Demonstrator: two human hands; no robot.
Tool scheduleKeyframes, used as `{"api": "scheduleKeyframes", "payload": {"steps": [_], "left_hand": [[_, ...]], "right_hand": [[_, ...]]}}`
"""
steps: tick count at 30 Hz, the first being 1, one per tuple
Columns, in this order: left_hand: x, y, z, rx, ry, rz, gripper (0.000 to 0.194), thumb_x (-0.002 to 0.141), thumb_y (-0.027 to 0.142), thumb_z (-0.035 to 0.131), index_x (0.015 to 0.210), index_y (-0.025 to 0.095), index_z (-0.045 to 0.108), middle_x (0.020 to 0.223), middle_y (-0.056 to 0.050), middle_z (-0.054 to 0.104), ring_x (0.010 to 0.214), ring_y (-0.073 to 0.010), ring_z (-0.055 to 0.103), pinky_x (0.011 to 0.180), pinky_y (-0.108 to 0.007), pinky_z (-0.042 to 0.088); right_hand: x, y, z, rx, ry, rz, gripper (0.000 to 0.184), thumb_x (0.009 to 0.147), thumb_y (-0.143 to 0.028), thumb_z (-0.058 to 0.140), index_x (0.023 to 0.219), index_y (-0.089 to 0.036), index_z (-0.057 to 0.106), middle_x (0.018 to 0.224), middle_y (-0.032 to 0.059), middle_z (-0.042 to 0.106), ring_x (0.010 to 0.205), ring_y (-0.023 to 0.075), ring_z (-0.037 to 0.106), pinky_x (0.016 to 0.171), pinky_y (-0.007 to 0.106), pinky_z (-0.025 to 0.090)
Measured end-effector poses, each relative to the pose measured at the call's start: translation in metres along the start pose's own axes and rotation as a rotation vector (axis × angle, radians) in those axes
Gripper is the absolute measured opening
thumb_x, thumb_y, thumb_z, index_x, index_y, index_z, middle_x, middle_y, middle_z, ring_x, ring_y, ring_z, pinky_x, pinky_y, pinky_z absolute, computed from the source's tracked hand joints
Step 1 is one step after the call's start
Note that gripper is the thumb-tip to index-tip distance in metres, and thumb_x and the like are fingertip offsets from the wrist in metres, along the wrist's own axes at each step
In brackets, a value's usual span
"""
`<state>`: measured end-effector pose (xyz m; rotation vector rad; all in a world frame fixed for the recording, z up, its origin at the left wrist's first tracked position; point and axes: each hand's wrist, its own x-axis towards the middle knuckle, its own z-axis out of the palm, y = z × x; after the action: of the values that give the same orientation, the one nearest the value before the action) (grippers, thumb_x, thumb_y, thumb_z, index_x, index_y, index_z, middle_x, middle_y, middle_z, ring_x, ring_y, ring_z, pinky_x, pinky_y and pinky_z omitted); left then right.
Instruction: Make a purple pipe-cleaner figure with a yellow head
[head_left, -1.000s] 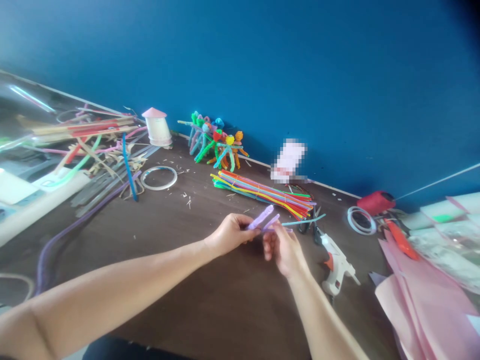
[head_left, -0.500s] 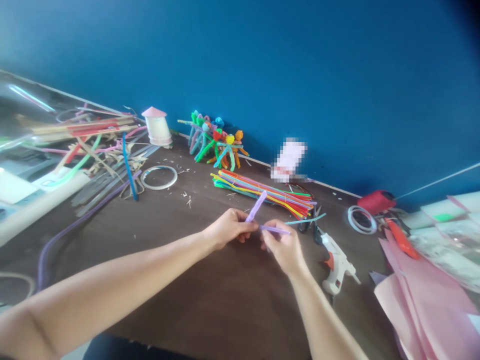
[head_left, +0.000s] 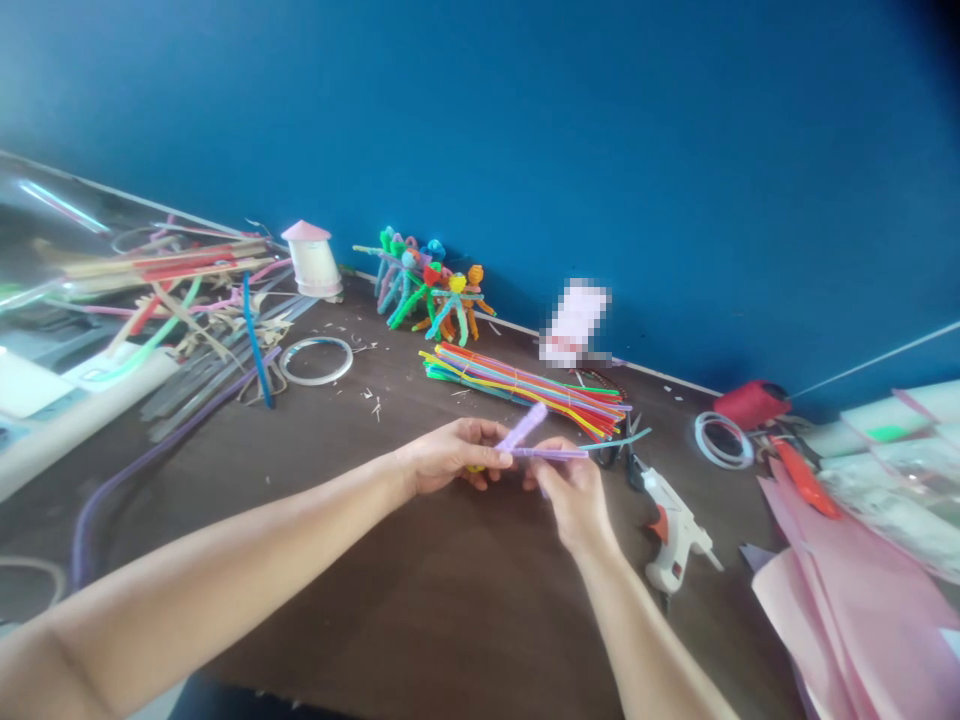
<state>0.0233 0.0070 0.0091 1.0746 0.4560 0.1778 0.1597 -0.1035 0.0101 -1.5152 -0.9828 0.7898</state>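
The left hand [head_left: 457, 458] has its thumb and forefinger pinched on a thick purple fuzzy piece [head_left: 525, 428], held above the middle of the table [head_left: 390, 610] and slanting toward the far edge. A thin purple strand [head_left: 555, 454] runs from those fingers toward the right hand [head_left: 574, 490] and lies across it. The right fingers are curled at this strand; their tips are partly hidden, so I cannot tell whether they close on it. Nor can I tell whether strand and thick piece are joined. A yellow bit [head_left: 475, 468] shows under the left fingers, mostly covered.

Just beyond the hands lies a bundle of colored pipe cleaners [head_left: 517, 385]. A light-blue stem [head_left: 630, 437] pokes out past the right hand, its near end hidden. Scissors [head_left: 634, 460] next to it are dark and hard to make out. The glue gun [head_left: 679, 540] lies right of the right wrist, limiting room on that side, with pink sheets [head_left: 847, 610] cut off at the right. Small fuzzy figures [head_left: 431, 285] overlap by the table's far edge; a pixelated patch [head_left: 574, 325] hides an object there. Dark tabletop stretches between the forearms to the near edge.
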Motion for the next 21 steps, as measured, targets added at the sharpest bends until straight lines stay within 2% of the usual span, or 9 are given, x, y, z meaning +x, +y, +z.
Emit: {"api": "scheduleKeyframes", "payload": {"steps": [2,5,8,11,14,18,21], "left_hand": [[-0.001,0.002,-0.001,-0.025,-0.028,0.019,0.046,0.06,0.021,0.068,0.104,0.018,0.055,0.089,-0.004,0.058,0.067,-0.0092,0.054,0.049,-0.017,0.043],[-0.001,0.001,-0.001,-0.05,-0.009,0.07,0.057,0.062,0.019,0.065,0.115,0.023,0.046,0.1,-0.005,0.054,0.078,-0.0124,0.056,0.056,-0.021,0.047],[0.001,-0.005,0.006,0.088,0.077,0.146,0.063,0.059,0.017,0.067,0.117,0.022,0.042,0.099,-0.004,0.053,0.072,-0.0109,0.056,0.055,-0.022,0.047],[0.004,-0.012,0.014,0.285,0.223,0.208,0.045,0.059,0.02,0.067,0.1,0.014,0.052,0.082,-0.003,0.058,0.057,-0.0085,0.054,0.05,-0.021,0.045],[0.005,-0.013,0.016,0.252,0.293,0.136,0.025,0.066,0.03,0.062,0.079,0.01,0.055,0.06,-0.002,0.058,0.054,-0.0093,0.054,0.05,-0.02,0.044],[0.005,-0.009,0.009,0.069,0.23,0.072,0.026,0.066,0.035,0.063,0.068,0.01,0.055,0.059,-0.003,0.058,0.057,-0.0102,0.056,0.049,-0.018,0.042],[0.005,-0.007,0.005,0.028,0.185,0.054,0.027,0.064,0.034,0.065,0.066,0.01,0.055,0.06,-0.003,0.058,0.056,-0.01,0.057,0.048,-0.017,0.042]], "right_hand": [[0.002,0.003,-0.001,0.1,0.017,0.051,0.007,0.071,-0.02,0.055,0.065,-0.018,0.052,0.05,-0.004,0.053,0.047,0.0097,0.05,0.046,0.021,0.04],[0.004,0.007,-0.002,0.206,0.05,0.116,0.01,0.069,-0.019,0.054,0.061,-0.017,0.05,0.046,-0.0045,0.051,0.042,0.0087,0.049,0.044,0.02,0.038],[0.006,0.01,-0.002,0.276,0.068,0.179,0.009,0.068,-0.02,0.055,0.061,-0.016,0.05,0.045,-0.005,0.051,0.039,0.0082,0.048,0.042,0.02,0.038],[0.006,0.01,-0.002,0.275,0.053,0.186,0.009,0.068,-0.02,0.055,0.062,-0.016,0.05,0.046,-0.0055,0.05,0.039,0.0078,0.047,0.042,0.02,0.038],[0.005,0.007,-0.001,0.216,0.063,0.139,0.008,0.068,-0.021,0.057,0.065,-0.016,0.051,0.046,-0.006,0.051,0.042,0.008,0.048,0.043,0.019,0.039],[0.002,0.006,0.001,0.224,0.058,0.131,0.015,0.068,-0.028,0.061,0.074,-0.016,0.055,0.051,-0.0045,0.055,0.045,0.0093,0.051,0.045,0.02,0.04],[0.003,0.009,0.001,0.277,0.037,0.149,0.019,0.067,-0.031,0.063,0.074,-0.015,0.057,0.055,-0.0027,0.057,0.047,0.0097,0.053,0.046,0.021,0.04]]}}
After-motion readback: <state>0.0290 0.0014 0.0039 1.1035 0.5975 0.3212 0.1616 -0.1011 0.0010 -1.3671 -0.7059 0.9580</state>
